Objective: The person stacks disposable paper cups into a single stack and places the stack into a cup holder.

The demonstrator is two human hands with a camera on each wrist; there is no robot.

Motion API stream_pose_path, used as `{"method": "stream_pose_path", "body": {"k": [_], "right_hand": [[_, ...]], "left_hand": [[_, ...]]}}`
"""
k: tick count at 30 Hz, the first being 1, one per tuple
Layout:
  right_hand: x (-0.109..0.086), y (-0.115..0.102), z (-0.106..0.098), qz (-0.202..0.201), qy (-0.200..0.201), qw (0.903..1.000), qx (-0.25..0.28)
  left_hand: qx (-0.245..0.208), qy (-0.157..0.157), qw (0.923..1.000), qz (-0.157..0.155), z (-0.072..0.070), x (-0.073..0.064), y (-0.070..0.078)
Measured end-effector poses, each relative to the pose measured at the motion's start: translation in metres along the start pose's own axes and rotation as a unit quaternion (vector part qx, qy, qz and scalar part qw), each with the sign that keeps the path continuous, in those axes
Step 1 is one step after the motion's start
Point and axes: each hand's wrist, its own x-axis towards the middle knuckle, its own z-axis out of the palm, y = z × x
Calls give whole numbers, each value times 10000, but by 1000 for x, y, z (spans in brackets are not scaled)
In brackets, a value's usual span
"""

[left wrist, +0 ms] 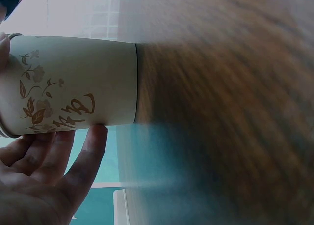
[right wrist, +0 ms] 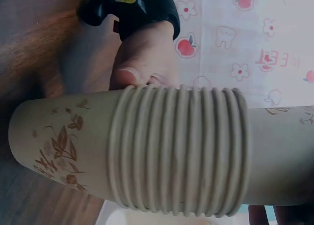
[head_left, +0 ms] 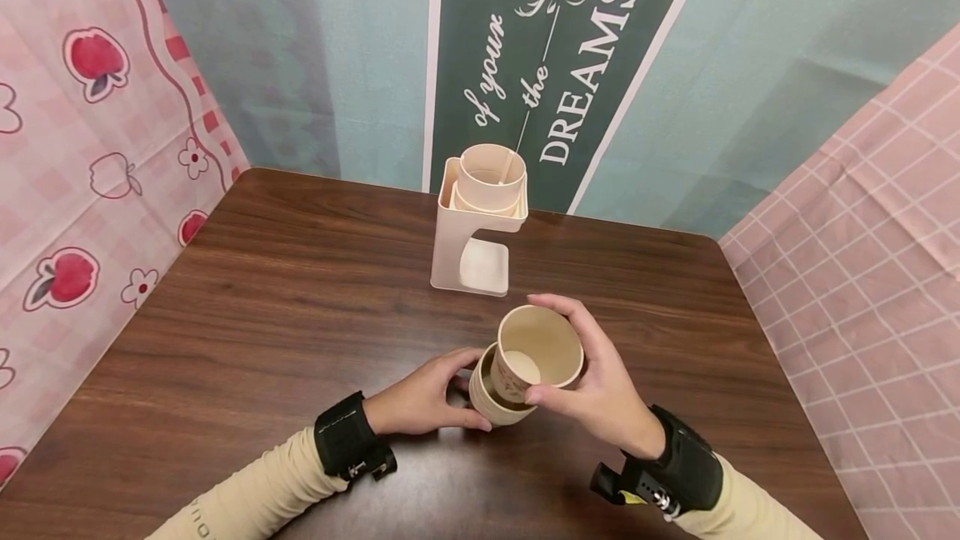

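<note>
A stack of paper cups [head_left: 501, 415] stands upright on the table, its several rolled rims [right wrist: 176, 151] lined up in the right wrist view. My left hand [head_left: 427, 397] grips it from the left, thumb at the near side and fingers round the far side. With thumb and fingers round its rim, my right hand [head_left: 607, 382] holds another paper cup [head_left: 551, 336]. This cup tilts, and its lower part sits inside the stack's mouth. Brown flowers and lettering decorate the stack's lowest cup [left wrist: 93, 77].
Behind the cups stands a pale cup dispenser [head_left: 448, 252] with a round holder [head_left: 491, 190] on top and an open bay below. Around the dark wooden table [head_left: 300, 290] hang a green and blue curtain [head_left: 360, 48] and pink patterned cloths [head_left: 885, 273].
</note>
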Motion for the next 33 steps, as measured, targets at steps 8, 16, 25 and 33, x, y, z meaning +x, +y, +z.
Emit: {"method": "stream_pose_path", "body": {"k": [8, 16, 25, 33], "right_hand": [[-4, 11, 6, -3, -66, 10000, -34], [-10, 23, 11, -57, 7, 10000, -31], [-14, 34, 16, -123, 30, 9998, -121], [-19, 43, 20, -56, 22, 9999, -83]], "left_hand": [[-33, -28, 10000, -41, 0, 0, 0], [-54, -40, 10000, -19, 0, 0, 0], [-47, -39, 10000, -68, 0, 0, 0], [-36, -60, 9998, -166, -1, 0, 1]]}}
